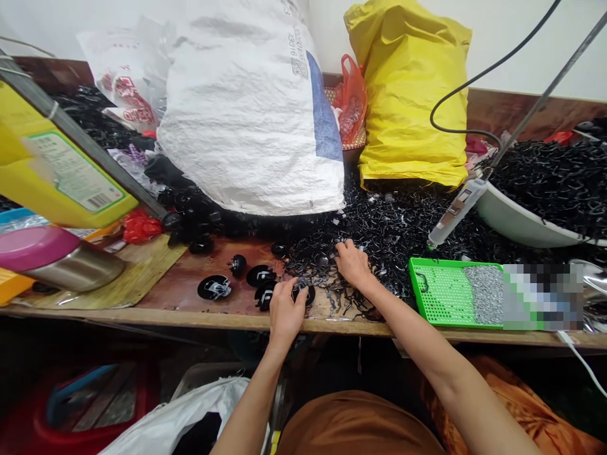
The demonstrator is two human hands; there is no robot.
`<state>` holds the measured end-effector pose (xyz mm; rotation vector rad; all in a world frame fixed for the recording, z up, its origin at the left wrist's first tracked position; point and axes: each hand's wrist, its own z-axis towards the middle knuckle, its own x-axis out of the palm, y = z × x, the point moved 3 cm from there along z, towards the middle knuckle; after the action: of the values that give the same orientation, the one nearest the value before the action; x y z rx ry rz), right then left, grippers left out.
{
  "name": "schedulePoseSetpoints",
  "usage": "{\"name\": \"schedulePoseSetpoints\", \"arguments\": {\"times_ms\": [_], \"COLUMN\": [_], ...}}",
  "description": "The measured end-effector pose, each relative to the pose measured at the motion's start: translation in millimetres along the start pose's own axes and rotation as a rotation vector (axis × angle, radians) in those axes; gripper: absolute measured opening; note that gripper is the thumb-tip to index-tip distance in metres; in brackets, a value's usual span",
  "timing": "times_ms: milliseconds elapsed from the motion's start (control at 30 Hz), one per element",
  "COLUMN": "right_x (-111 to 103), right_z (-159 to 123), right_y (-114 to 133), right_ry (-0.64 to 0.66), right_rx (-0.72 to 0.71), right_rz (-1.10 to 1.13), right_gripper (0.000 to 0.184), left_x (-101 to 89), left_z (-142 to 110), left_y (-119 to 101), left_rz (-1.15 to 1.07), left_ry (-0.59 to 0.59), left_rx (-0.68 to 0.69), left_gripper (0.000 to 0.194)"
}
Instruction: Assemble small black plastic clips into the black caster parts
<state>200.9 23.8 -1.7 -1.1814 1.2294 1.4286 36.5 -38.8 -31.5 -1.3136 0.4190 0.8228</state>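
Note:
My left hand (286, 309) is at the front edge of the wooden bench (156, 303), its fingers closed on a round black plastic disc (305, 294). My right hand (351, 262) reaches into a heap of small black wire clips (398, 230), fingers curled into the pile; what they hold is hidden. Several more black discs (214, 287) lie loose on the bench just left of my left hand.
A big white woven sack (246, 107) and a yellow bag (410, 95) stand at the back. A green perforated tray (446, 294) lies to the right, beside a white basin (516, 224) of black clips. A yellow bottle (57, 164) and a steel flask (57, 259) lie at left.

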Motion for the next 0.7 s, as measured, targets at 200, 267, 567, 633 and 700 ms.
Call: {"name": "schedulePoseSetpoints", "arguments": {"times_ms": [200, 267, 567, 633, 700], "right_x": [-2.6, -4.3, -15.5, -12.6, -8.4], "right_z": [5.1, 3.6, -5.0, -0.2, 4.7], "right_y": [-6.2, -12.8, -22.8, -15.2, -6.8], "right_ry": [0.024, 0.033, 0.038, 0.040, 0.031], "right_rx": [-0.034, -0.064, -0.127, -0.103, -0.063], "right_rz": [-0.010, 0.009, 0.058, 0.042, 0.023], "right_gripper": [0.023, 0.023, 0.021, 0.023, 0.025], "left_x": [4.6, 2.0, 9.1, 12.6, 13.9], "left_z": [6.9, 2.7, -22.3, -23.8, -24.3], "left_y": [-7.8, -11.5, -31.0, -32.1, -32.0], "left_rz": [0.053, 0.052, 0.065, 0.089, 0.105], "left_ry": [-0.179, -0.269, -0.376, -0.356, -0.348], "left_rx": [0.043, 0.098, 0.330, 0.356, 0.372], "left_gripper": [0.032, 0.031, 0.020, 0.019, 0.018]}}
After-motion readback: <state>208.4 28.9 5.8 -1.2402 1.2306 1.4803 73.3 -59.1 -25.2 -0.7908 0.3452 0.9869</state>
